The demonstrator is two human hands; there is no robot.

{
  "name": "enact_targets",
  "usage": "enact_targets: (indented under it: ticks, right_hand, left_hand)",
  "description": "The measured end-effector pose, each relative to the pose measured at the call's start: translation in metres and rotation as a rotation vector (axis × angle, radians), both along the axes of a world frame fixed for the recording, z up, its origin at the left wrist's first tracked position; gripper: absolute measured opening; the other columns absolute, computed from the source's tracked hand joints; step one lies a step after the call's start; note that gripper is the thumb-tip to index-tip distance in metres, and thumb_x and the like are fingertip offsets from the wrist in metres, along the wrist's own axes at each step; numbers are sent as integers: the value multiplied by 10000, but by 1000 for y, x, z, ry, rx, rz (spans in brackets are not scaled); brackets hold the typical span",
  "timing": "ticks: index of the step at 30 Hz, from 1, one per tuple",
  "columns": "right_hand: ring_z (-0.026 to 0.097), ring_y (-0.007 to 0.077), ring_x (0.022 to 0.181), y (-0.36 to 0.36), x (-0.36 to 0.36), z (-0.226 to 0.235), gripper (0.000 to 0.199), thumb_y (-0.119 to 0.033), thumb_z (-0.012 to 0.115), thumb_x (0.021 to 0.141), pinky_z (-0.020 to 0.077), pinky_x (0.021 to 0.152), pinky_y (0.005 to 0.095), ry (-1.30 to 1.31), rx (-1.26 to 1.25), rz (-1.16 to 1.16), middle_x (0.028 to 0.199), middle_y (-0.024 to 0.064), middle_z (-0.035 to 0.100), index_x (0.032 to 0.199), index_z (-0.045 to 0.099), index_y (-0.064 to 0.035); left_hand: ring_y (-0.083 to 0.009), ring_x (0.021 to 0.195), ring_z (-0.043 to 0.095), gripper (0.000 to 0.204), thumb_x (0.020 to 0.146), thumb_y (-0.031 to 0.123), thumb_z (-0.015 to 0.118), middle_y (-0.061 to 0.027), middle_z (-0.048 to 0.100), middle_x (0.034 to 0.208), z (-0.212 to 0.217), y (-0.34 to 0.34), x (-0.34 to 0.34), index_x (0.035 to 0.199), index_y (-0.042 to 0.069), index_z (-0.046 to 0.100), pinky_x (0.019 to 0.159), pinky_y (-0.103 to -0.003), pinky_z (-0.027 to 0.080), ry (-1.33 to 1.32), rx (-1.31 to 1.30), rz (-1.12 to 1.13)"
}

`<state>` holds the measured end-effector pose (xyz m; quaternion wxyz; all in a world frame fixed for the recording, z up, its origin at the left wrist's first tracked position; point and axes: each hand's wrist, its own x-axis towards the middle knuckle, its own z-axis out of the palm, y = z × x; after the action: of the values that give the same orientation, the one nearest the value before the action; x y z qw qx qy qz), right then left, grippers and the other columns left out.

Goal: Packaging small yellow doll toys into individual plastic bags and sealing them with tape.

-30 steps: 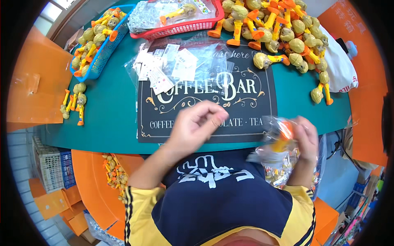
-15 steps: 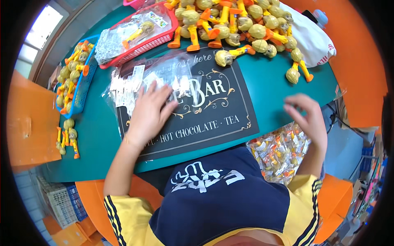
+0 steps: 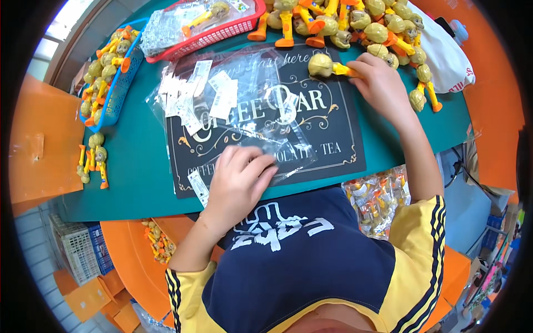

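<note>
At the front of the black printed mat (image 3: pixel 350 150), my left hand (image 3: pixel 240 180) has its fingers curled on the edge of a clear plastic bag (image 3: pixel 291 158). A white label (image 3: pixel 198 187) shows beside its wrist. Farther up the mat lie more flat clear bags with white barcode labels (image 3: pixel 224 95). My right hand (image 3: pixel 380 86) reaches to the mat's far right, its fingers closed round the orange end of a toy with a yellow stick and a ribbed gold head (image 3: pixel 320 65). That toy lies with its head toward the left.
A heap of similar gold toys (image 3: pixel 377 33) covers the table's far side, beside a white cloth bag (image 3: pixel 449 69). A red basket (image 3: pixel 208 38) holds flat bags; a blue basket (image 3: pixel 119 94) holds toys. Several toys (image 3: pixel 95 158) lie at left. Bagged toys (image 3: pixel 380 202) sit below the table edge.
My left hand has drawn back toward me from the label pile, with a clear bag. My right hand has moved from the right side up to the toy and taken hold of its orange end.
</note>
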<state>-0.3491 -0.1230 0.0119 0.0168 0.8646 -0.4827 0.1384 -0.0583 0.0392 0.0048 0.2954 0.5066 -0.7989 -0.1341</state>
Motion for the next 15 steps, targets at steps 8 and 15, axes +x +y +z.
enact_targets:
  ticks: [8,15]
  right_hand:
    - [613,167,999,103,65,-3,262,-298,524,989,528,825,318,-1739,1324,-108,987,67,632,1131,511,-78]
    - [591,185,1097,117,89,-31,190,-279,492,1006,562,831,323,-1763,1226,-213,899,39,600,1075,486,-102]
  left_hand:
    - [-265,892,540,225,774,138,739,-65,614,937,-15,-12,-25,977,62,677,796,-366,453,49,55,-64]
    - [-264,902,556,264,772,222,740,-51,604,946,-20,-8,-17,991,93,666,774,-361,457,25,108,-3]
